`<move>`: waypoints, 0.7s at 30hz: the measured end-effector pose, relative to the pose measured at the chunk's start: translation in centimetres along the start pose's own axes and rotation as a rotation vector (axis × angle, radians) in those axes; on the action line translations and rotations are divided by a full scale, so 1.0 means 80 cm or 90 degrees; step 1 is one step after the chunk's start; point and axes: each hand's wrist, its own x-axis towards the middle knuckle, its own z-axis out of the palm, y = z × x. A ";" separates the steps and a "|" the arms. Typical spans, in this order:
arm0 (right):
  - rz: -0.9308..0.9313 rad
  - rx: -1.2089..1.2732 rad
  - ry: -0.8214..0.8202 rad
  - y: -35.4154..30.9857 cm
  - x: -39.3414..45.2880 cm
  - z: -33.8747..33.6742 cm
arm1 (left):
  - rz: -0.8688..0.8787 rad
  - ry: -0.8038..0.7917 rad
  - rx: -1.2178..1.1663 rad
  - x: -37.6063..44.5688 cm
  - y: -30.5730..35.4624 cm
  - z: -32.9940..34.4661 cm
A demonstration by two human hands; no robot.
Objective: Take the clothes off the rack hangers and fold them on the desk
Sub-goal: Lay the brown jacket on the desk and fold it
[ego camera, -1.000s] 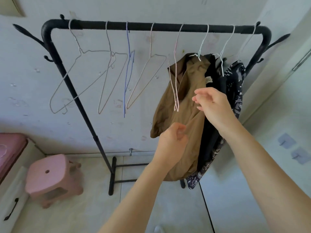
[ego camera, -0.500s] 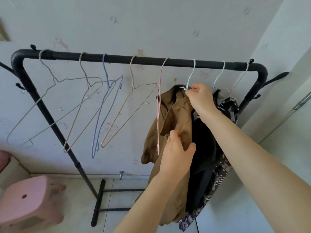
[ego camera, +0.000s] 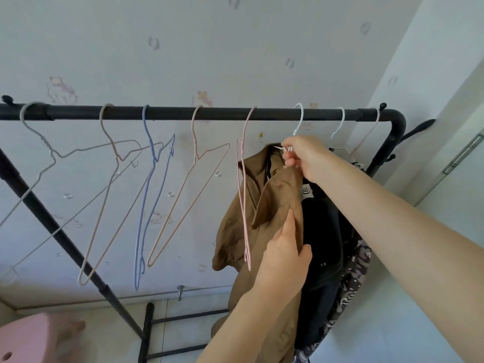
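Brown jacket [ego camera: 264, 205] hangs near the right end of the black rack [ego camera: 209, 113], squeezed against a black garment [ego camera: 323, 244] — empty wire hangers [ego camera: 167, 195] fill the left. Right hand [ego camera: 305, 158] pinches the white hanger [ego camera: 298, 124] neck, left hand [ego camera: 284, 260] grips the jacket's front edge — higher than a second ago.

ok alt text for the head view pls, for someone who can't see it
A person's right hand pinches the white wire hanger holding a brown jacket on a black clothes rack, while the left hand grips the jacket's front. Five empty hangers hang to the left.
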 end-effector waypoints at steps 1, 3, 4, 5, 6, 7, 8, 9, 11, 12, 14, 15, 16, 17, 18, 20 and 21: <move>-0.004 0.008 0.008 -0.003 0.000 -0.003 | 0.015 -0.002 -0.011 0.001 0.000 0.001; -0.008 0.020 0.008 -0.008 0.000 -0.010 | 0.032 0.000 -0.022 -0.002 0.003 0.004; -0.007 0.026 0.010 -0.008 -0.002 -0.015 | 0.036 -0.003 -0.020 -0.004 0.004 0.006; -0.006 0.026 0.011 -0.008 -0.006 -0.020 | 0.039 -0.008 -0.016 -0.006 0.005 0.008; -0.005 0.025 0.012 -0.006 -0.009 -0.024 | 0.042 -0.011 -0.012 -0.010 0.006 0.009; -0.006 0.025 0.010 -0.004 -0.015 -0.029 | 0.045 -0.014 -0.006 -0.015 0.008 0.011; -0.009 0.029 0.005 -0.001 -0.020 -0.033 | 0.051 -0.015 -0.001 -0.020 0.009 0.012; -0.014 0.032 0.000 0.001 -0.026 -0.036 | 0.057 -0.017 0.003 -0.024 0.011 0.013; -0.025 0.037 -0.010 0.004 -0.037 -0.041 | 0.068 -0.014 0.004 -0.033 0.014 0.018; -0.031 0.042 -0.013 0.003 -0.044 -0.046 | 0.070 -0.011 0.002 -0.038 0.017 0.022; -0.044 0.049 -0.013 -0.001 -0.054 -0.053 | 0.073 0.000 -0.005 -0.045 0.022 0.030; -0.054 0.047 -0.013 -0.004 -0.060 -0.059 | 0.075 0.008 -0.010 -0.048 0.027 0.034; -0.065 0.040 -0.013 -0.007 -0.066 -0.063 | 0.073 0.013 -0.015 -0.050 0.030 0.038; -0.075 0.034 -0.017 -0.008 -0.071 -0.066 | 0.072 0.019 -0.013 -0.053 0.032 0.041; -0.087 0.026 -0.028 -0.009 -0.079 -0.074 | 0.070 0.028 -0.008 -0.060 0.040 0.045; -0.099 0.023 -0.047 -0.007 -0.089 -0.081 | 0.065 0.034 -0.006 -0.069 0.043 0.052; -0.101 0.024 -0.062 -0.004 -0.096 -0.088 | 0.060 0.041 -0.005 -0.079 0.048 0.058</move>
